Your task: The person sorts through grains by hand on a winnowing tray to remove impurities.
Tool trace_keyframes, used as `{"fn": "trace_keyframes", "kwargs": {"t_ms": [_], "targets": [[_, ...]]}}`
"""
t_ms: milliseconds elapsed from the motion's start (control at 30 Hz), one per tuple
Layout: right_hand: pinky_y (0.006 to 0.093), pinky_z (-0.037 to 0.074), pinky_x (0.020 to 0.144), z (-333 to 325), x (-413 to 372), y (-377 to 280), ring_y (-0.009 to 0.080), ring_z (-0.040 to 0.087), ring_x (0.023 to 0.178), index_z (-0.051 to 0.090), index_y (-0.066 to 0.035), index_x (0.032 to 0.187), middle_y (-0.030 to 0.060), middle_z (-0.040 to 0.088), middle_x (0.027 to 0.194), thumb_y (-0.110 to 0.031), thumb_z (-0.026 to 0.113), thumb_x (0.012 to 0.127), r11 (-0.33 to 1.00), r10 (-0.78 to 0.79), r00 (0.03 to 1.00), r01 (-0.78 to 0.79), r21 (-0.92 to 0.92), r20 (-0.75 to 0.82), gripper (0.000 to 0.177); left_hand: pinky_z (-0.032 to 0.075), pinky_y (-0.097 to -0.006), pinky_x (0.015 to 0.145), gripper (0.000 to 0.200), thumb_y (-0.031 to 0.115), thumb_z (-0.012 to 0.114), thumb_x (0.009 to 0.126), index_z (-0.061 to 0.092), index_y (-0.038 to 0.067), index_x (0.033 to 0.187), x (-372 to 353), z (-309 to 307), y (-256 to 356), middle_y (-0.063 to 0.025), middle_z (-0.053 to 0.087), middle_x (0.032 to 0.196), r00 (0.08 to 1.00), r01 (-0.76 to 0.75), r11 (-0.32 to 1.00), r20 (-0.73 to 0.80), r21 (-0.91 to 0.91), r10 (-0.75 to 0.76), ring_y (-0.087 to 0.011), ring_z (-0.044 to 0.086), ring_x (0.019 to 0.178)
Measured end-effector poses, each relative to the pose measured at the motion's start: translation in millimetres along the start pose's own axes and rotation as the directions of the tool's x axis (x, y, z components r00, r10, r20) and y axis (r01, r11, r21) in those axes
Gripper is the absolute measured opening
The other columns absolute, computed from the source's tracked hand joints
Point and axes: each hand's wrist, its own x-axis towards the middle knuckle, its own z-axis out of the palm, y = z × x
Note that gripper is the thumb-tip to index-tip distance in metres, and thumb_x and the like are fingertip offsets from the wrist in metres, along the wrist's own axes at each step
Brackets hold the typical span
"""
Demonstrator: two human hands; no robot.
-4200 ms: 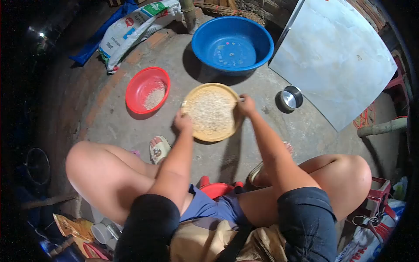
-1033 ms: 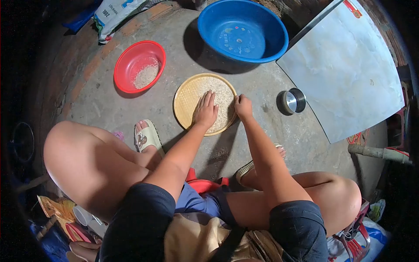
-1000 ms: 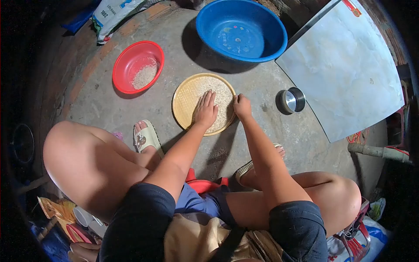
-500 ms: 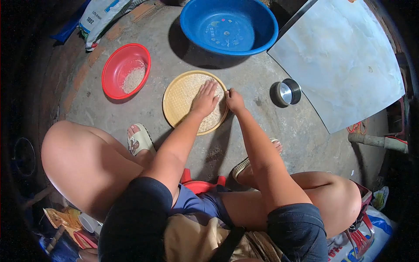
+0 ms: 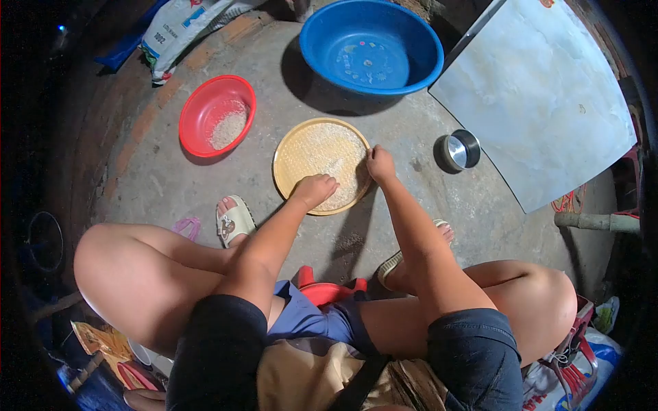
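A round woven winnowing tray (image 5: 291, 161), yellow with a raised rim, lies on the concrete floor with pale grains of rice (image 5: 336, 147) spread over it. My right hand (image 5: 380, 164) grips the tray's right rim. At the near side of the tray, my left hand (image 5: 315, 190) rests low over the grains. Its fingers are curled and close together, and whatever lies under them is hidden. To the left stands a red plastic basin (image 5: 195, 123) with a heap of similar grains (image 5: 228, 129) in it.
Beyond the tray stands a large blue basin (image 5: 370, 79). On the right are a small metal bowl (image 5: 461, 151) and a pale marbled sheet (image 5: 541, 96). A printed sack (image 5: 175, 38) lies far left. My sandalled feet flank the tray's near side, and a red stool (image 5: 322, 293) is beneath me.
My left hand has drawn back toward me across the tray, its spread fingers now curled. My right hand keeps its hold on the rim. The whole view has shifted slightly.
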Motion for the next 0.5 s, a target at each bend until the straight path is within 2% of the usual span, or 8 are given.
{"fn": "trace_keyframes", "kwargs": {"t_ms": [100, 167, 233, 267, 300, 367, 433, 500], "targets": [[0.0472, 0.043, 0.072, 4.9, -9.3, -10.2, 0.0409, 0.055, 0.082, 0.051, 0.001, 0.088, 0.0241, 0.057, 0.084, -0.019, 0.049, 0.084, 0.995, -0.031, 0.973, 0.051, 0.08, -0.231, 0.02, 0.046, -0.0406, 0.059, 0.025, 0.025, 0.05, 0.087, 0.054, 0.003, 0.074, 5.8, -14.5, -13.1, -0.0147, 0.056, 0.066, 0.947, 0.31, 0.949, -0.068, -0.06, -0.314, -0.0323, 0.055, 0.063], [0.0454, 0.044, 0.071, 4.2, -14.6, -24.8, 0.0407, 0.054, 0.08, 0.051, 0.001, 0.087, 0.0233, 0.056, 0.084, -0.017, 0.05, 0.082, 0.986, -0.141, 0.896, 0.166, 0.024, -0.422, 0.018, 0.045, -0.0398, 0.061, 0.031, 0.028, 0.047, 0.089, 0.054, 0.001, 0.076, 24.2, -35.7, -16.1, -0.0166, 0.055, 0.064, 0.711, 0.643, 0.672, -0.038, -0.368, -0.702, -0.0322, 0.055, 0.06], [0.0444, 0.044, 0.07, 15.2, -10.0, -41.9, 0.0377, 0.055, 0.078, 0.051, -0.001, 0.086, 0.0203, 0.058, 0.083, -0.016, 0.051, 0.082, 0.98, -0.069, 0.91, 0.138, 0.141, -0.41, 0.015, 0.041, -0.0332, 0.048, 0.033, 0.03, 0.047, 0.09, 0.05, 0.004, 0.07, 38.9, -31.4, -38.6, -0.0095, 0.049, 0.055, 0.68, 0.551, 0.666, -0.192, -0.503, -0.708, -0.0212, 0.049, 0.047], [0.0434, 0.043, 0.068, 20.6, -4.3, -50.2, 0.0346, 0.055, 0.077, 0.051, -0.002, 0.085, 0.0173, 0.059, 0.083, -0.015, 0.052, 0.082, 0.966, 0.018, 0.931, 0.079, 0.247, -0.366, 0.013, 0.035, -0.0294, 0.042, 0.032, 0.03, 0.047, 0.09, 0.046, 0.007, 0.068, 48.1, -52.3, -34.2, -0.005, 0.043, 0.053, 0.596, 0.451, 0.242, 0.088, -0.859, -0.798, -0.0154, 0.041, 0.043], [0.0434, 0.043, 0.068, 21.3, 0.1, -65.6, 0.0346, 0.055, 0.077, 0.051, -0.002, 0.085, 0.0173, 0.059, 0.083, -0.015, 0.052, 0.082, 0.962, -0.004, 0.927, 0.107, 0.252, -0.375, 0.013, 0.029, -0.0255, 0.037, 0.033, 0.03, 0.048, 0.09, 0.043, 0.009, 0.065, 56.7, -75.4, -25.3, -0.0006, 0.038, 0.05, 0.583, 0.258, -0.283, 0.382, -0.924, -0.717, -0.0096, 0.034, 0.039], [0.0391, 0.044, 0.072, 27.6, 3.8, -103.0, 0.0266, 0.055, 0.078, 0.053, -0.008, 0.083, 0.0096, 0.059, 0.081, -0.019, 0.045, 0.085, 0.444, 0.33, 0.863, -0.5, 0.744, 0.383, 0.014, 0.018, -0.0202, 0.035, 0.033, 0.03, 0.048, 0.09, 0.038, 0.013, 0.064, 70.7, -108.5, -8.4, 0.0049, 0.031, 0.051, 0.632, 0.109, -0.293, 0.294, -0.95, -0.718, -0.0046, 0.025, 0.038], [0.0358, 0.044, 0.07, 42.2, 2.6, -134.2, 0.0205, 0.053, 0.076, 0.054, -0.013, 0.077, 0.0043, 0.056, 0.076, -0.025, 0.041, 0.085, -0.11, -0.115, 0.794, -0.607, 0.787, 0.597, 0.02, 0.022, -0.0209, 0.034, 0.03, 0.029, 0.049, 0.089, 0.041, 0.011, 0.066, 78.6, -124.7, -6.4, 0.0035, 0.035, 0.052, 0.659, 0.056, -0.294, 0.256, -0.954, -0.707, -0.006, 0.029, 0.038], [0.0354, 0.044, 0.069, 36.3, -3.4, -161.5, 0.0205, 0.051, 0.073, 0.051, -0.013, 0.07, 0.0044, 0.053, 0.071, -0.025, 0.037, 0.083, -0.134, -0.114, 0.845, -0.533, 0.835, 0.522, 0.022, 0.023, -0.0203, 0.034, 0.028, 0.025, 0.051, 0.088, 0.043, 0.01, 0.066, 84.9, -144.7, -2.1, 0.0022, 0.038, 0.052, 0.691, 0.006, -0.264, 0.195, -0.965, -0.696, -0.0066, 0.031, 0.038]]}}
